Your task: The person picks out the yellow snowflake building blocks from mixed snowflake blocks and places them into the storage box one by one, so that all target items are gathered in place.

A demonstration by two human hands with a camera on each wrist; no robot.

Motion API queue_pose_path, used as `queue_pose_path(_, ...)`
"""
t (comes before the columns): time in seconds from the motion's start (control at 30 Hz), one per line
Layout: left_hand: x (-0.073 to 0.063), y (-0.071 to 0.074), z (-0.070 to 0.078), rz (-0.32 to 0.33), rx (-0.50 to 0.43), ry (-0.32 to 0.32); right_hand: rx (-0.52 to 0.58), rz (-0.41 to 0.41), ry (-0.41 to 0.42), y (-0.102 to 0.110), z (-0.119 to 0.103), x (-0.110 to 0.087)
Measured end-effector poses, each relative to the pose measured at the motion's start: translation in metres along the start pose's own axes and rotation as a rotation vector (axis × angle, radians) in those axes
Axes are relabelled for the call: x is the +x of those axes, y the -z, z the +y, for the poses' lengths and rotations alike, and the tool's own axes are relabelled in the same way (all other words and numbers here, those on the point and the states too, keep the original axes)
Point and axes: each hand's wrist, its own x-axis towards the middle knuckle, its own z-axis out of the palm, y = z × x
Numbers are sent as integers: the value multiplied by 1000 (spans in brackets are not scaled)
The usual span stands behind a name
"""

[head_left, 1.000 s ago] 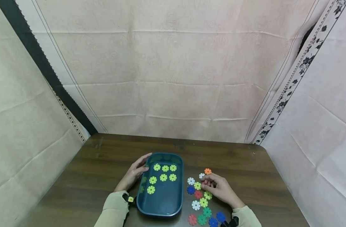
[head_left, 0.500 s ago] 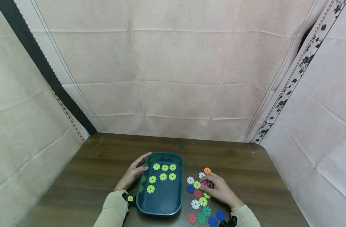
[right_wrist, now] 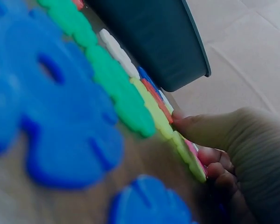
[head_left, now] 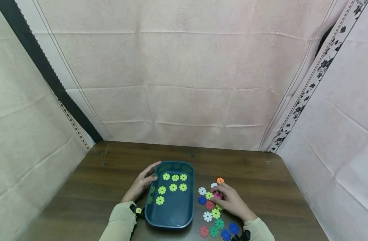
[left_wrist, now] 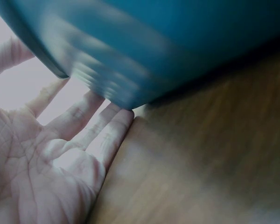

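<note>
A dark teal tray (head_left: pixel 169 216) holds several yellow-green snowflake discs (head_left: pixel 173 187), laid flat toward its far end. My left hand (head_left: pixel 142 181) grips its left side, thumb at the rim and fingers along the outer wall (left_wrist: pixel 144 51). Right of the tray, my right hand (head_left: pixel 230 199) pinches a yellow-green snowflake disc (head_left: pixel 209 195) lying on the table, thumb and index fingertips at its edges. A pink disc (head_left: pixel 217 195) shows under the curled fingers. In the right wrist view the thumb (right_wrist: pixel 200 128) reaches down close beside a red disc (right_wrist: pixel 157 99).
Loose discs lie around the right hand: orange (head_left: pixel 220 180), white (head_left: pixel 207 216), dark blue (head_left: pixel 202 200), green (head_left: pixel 219 223), red (head_left: pixel 204 231) and blue (head_left: pixel 233 228). Patterned cloth (head_left: pixel 184 80) hangs behind the wooden table (head_left: pixel 117 174) and on both sides.
My right hand has shifted slightly left, its thumb and index fingertips moving onto the yellow-green disc, and the pink disc shows more. The left hand and tray stay in place.
</note>
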Motion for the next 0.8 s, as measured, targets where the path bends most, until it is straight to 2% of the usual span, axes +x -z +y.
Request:
queue_pose_path(0.33, 1, 1, -1, -1, -2, -4, 38, 10, 10, 0, 1, 1)
queue_pose_path(0.63, 2, 2, -3, -23, 19, -29, 100, 43, -74, -1, 6, -1)
queue_pose_path(0.8, 1, 3, -3, -36, 17, -45, 116, 42, -93, -2, 5, 0)
